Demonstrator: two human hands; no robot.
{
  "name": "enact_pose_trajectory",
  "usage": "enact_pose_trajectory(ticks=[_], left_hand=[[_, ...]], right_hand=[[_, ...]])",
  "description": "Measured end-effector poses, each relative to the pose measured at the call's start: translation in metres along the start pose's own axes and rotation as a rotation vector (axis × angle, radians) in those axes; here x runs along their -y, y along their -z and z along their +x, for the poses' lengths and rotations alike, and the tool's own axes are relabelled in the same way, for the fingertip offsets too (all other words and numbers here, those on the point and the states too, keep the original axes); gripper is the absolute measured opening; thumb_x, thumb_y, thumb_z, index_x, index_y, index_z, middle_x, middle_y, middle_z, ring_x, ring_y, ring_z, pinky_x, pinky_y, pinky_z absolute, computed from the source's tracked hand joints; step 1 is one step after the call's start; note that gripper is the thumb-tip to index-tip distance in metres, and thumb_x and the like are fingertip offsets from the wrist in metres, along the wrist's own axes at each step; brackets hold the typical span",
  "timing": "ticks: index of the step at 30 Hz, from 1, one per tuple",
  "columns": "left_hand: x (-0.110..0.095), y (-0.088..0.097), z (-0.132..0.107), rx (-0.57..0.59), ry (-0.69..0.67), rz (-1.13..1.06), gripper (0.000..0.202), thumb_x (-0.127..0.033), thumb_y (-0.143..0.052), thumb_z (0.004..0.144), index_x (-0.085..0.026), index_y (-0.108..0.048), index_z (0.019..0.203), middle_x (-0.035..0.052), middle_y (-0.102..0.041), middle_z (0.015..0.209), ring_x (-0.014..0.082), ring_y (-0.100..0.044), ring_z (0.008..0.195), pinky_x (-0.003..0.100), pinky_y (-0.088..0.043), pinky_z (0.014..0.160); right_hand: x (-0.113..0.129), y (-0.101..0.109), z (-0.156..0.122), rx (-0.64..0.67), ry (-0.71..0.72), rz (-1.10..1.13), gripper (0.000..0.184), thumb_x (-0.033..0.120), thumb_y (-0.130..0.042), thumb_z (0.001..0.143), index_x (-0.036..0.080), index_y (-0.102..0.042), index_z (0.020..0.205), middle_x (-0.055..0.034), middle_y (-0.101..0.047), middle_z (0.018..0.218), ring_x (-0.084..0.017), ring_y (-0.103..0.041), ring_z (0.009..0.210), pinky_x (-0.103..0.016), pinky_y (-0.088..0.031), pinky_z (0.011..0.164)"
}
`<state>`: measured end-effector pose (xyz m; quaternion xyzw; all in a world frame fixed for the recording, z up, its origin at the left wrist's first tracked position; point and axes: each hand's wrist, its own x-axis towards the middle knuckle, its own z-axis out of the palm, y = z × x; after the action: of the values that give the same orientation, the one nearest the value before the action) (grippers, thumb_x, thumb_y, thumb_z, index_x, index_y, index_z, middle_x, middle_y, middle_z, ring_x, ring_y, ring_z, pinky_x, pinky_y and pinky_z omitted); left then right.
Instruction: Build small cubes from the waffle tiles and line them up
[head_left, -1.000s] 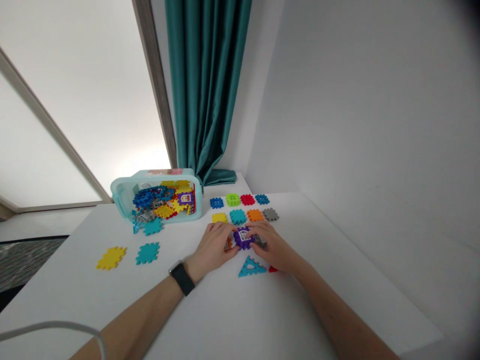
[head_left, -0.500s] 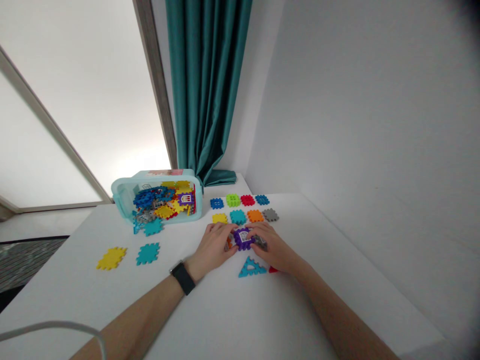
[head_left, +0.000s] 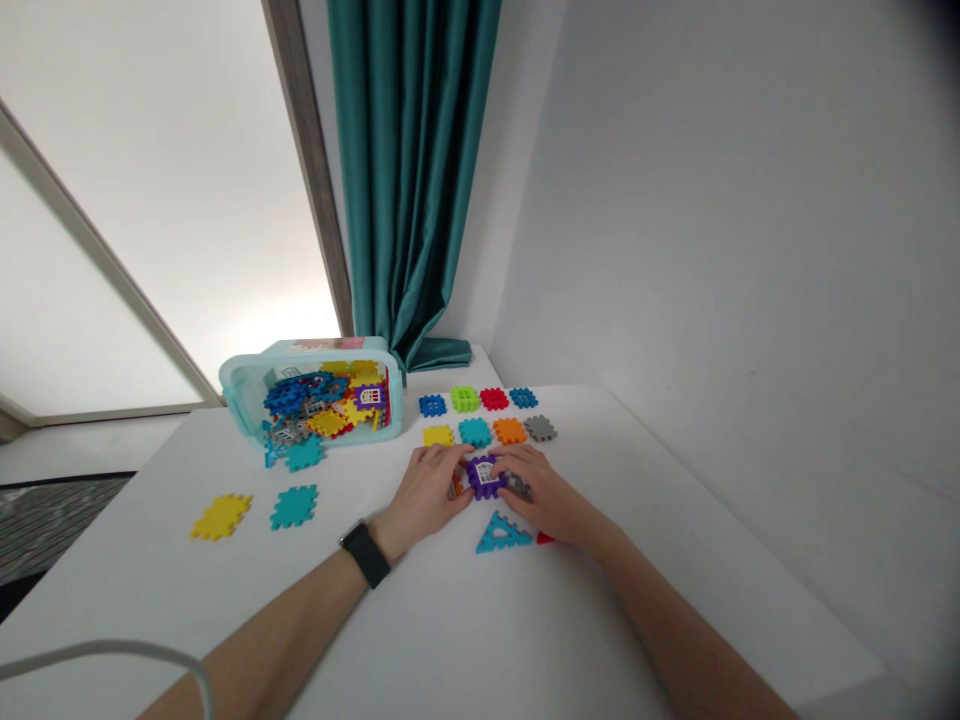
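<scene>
The purple square (head_left: 486,478) lies between left hand (head_left: 429,496) and right hand (head_left: 547,496), both near — fingers at its edges — whether clamped, I cannot tell.

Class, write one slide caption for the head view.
Left hand and right hand hold a purple window tile between them, near coloured tiles.

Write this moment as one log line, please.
left hand: at purple tile, left edge; right hand: at its right edge; front: blue triangle; back left: tub
</scene>
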<state>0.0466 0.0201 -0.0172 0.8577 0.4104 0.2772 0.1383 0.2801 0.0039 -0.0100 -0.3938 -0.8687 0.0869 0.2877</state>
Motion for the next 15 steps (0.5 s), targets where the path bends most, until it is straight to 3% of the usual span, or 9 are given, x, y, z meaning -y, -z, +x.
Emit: enact_pose_trajectory(ticks=[15], left_hand=[[-0.0013,0.0005,0.001,0.044,0.048,-0.006,0.057,-0.023,-0.072,0.083,-0.023,-0.049,0.135,0.0078,-0.069,0.121,0.0292,-0.06,0.117,0.046,-0.041,0.102]], right_hand=[[0.0016,0.0019,0.0015,0.032,-0.026,0.002,0.022,0.015,-0.061,0.088,0.024,-0.065,0.107,-0.0099,-0.066,0.127,-0.027,-0.058,0.123,-0.05,-0.045,0.108]])
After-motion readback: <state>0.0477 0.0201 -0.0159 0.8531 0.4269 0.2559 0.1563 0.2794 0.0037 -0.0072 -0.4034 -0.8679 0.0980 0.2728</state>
